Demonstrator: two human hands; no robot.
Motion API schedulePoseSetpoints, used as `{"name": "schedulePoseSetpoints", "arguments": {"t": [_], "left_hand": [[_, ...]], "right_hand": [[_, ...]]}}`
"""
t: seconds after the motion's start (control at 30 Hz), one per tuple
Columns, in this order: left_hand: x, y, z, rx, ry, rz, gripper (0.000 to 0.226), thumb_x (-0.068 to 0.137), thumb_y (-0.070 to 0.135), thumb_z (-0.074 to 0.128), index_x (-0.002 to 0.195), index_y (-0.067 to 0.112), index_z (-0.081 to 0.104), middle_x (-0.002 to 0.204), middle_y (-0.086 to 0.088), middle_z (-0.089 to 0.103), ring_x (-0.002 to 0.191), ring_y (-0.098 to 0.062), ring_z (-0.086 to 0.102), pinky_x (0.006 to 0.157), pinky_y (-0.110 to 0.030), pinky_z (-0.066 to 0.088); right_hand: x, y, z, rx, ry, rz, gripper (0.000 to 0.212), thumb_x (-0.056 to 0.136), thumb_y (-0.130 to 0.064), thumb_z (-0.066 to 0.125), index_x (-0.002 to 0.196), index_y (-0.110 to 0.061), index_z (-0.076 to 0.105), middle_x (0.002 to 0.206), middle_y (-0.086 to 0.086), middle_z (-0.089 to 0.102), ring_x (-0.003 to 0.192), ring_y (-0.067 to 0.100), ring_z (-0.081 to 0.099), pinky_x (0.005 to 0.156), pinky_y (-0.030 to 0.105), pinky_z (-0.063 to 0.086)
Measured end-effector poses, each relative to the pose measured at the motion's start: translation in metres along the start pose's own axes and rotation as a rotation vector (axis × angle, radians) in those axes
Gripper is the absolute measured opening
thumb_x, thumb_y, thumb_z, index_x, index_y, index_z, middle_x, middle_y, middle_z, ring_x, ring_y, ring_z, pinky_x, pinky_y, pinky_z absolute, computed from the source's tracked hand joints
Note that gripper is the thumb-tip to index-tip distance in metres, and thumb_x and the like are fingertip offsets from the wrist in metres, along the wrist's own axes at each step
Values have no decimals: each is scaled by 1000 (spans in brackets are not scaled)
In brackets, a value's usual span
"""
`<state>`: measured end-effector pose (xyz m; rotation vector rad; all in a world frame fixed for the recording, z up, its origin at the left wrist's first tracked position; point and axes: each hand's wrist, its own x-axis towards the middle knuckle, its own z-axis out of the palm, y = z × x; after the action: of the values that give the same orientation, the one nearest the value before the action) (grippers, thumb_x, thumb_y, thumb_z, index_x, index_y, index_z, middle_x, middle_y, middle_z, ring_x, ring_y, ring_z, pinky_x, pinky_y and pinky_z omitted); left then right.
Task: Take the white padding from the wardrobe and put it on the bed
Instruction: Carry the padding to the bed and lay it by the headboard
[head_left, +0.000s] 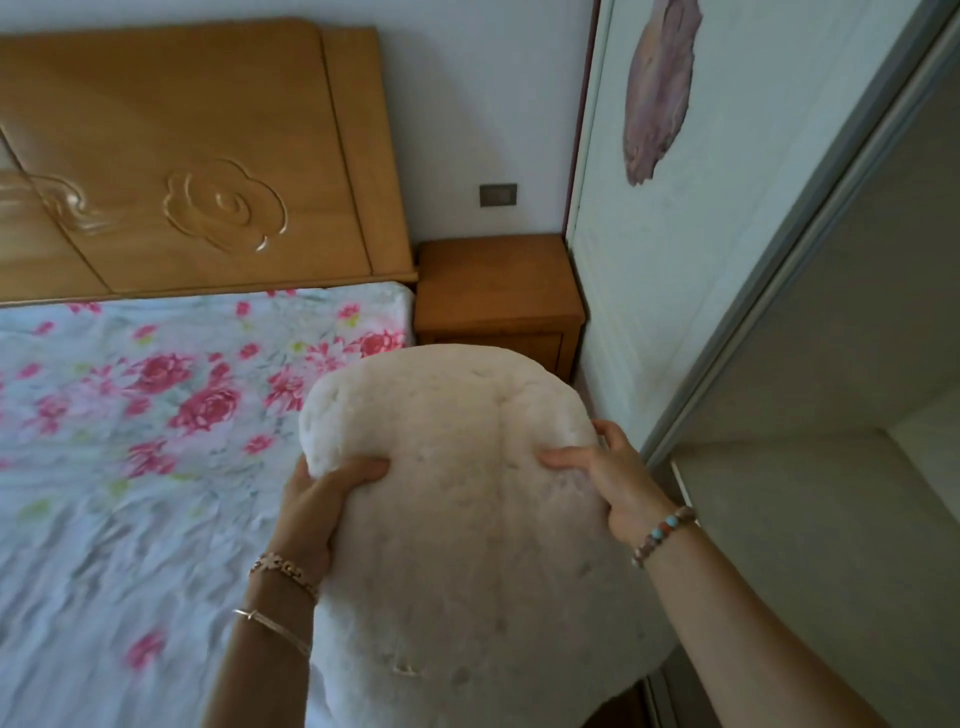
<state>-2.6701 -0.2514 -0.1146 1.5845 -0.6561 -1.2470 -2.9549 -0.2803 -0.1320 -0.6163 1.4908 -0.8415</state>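
A thick folded white padding (457, 499) fills the lower middle of the head view, held up in the air. My left hand (317, 504) grips its left side with the thumb on top. My right hand (613, 483) grips its right side, fingers pressed into the top. The padding hangs beside the right edge of the bed (130, 467), which has a floral sheet with pink roses. The open wardrobe (831, 467) with pale shelves is at the right, just beyond my right arm.
A carved wooden headboard (197, 156) stands at the far end of the bed. A wooden nightstand (493, 291) sits between the bed and the wardrobe's sliding door (701, 208), which carries a purple flower print. The padding hides the floor gap.
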Motion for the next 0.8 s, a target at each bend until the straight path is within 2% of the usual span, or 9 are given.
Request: {"name": "schedulePoseSetpoints", "arguments": {"t": [0.1, 0.23, 0.27, 0.33, 0.4, 0.53, 0.67, 0.8], "left_hand": [[-16, 18, -12, -48, 28, 24, 41, 69, 3, 81, 106, 17, 71, 87, -9, 80, 70, -22, 76, 51, -34, 59], [-29, 40, -27, -100, 78, 42, 46, 66, 5, 83, 111, 11, 71, 98, -16, 78, 88, -33, 75, 69, -45, 62], [-32, 47, -31, -119, 92, 53, 44, 67, 3, 82, 109, 10, 71, 96, -16, 79, 85, -33, 75, 67, -45, 62], [-35, 58, -36, -150, 111, 81, 37, 68, 0, 80, 103, 10, 72, 86, -12, 80, 70, -24, 76, 53, -37, 60], [-35, 70, -41, -171, 130, 97, 32, 69, -3, 78, 99, 9, 73, 79, -8, 79, 61, -19, 75, 47, -30, 57], [-23, 86, -52, -193, 145, 103, 33, 70, -4, 77, 101, 5, 73, 79, -9, 78, 62, -20, 74, 48, -31, 57], [9, 100, -66, -240, 191, 121, 30, 70, -4, 78, 96, 10, 73, 81, -9, 79, 62, -18, 75, 48, -30, 57], [55, 112, -79, -298, 211, 123, 35, 70, -3, 79, 101, 11, 71, 77, -4, 80, 64, -19, 76, 48, -31, 58]], "right_hand": [[-16, -22, 12, -4, -13, -70, 62, 59, -12, 91, 98, -38, 51, 104, -2, 64, 84, 21, 66, 53, 30, 49], [-30, -58, 27, -55, -52, -179, 64, 58, -17, 90, 108, -33, 53, 103, -6, 63, 85, 17, 63, 55, 29, 46], [-34, -67, 33, -67, -66, -199, 64, 58, -17, 90, 109, -32, 54, 103, -6, 64, 85, 17, 63, 56, 28, 46], [-38, -83, 42, -69, -89, -230, 64, 59, -14, 90, 110, -29, 55, 102, -5, 65, 85, 17, 65, 55, 27, 47], [-39, -96, 52, -41, -113, -236, 65, 59, -8, 90, 112, -25, 55, 102, -3, 65, 86, 20, 66, 56, 28, 49], [-28, -116, 75, -29, -160, -197, 68, 60, 0, 87, 114, -24, 55, 104, 1, 65, 90, 26, 65, 60, 33, 50], [-2, -137, 107, -22, -194, -198, 71, 59, 5, 86, 117, -24, 55, 105, 2, 65, 90, 26, 65, 59, 34, 50], [37, -161, 149, -13, -215, -186, 74, 60, 10, 83, 120, -23, 54, 108, 4, 64, 93, 28, 65, 61, 36, 52]]}}
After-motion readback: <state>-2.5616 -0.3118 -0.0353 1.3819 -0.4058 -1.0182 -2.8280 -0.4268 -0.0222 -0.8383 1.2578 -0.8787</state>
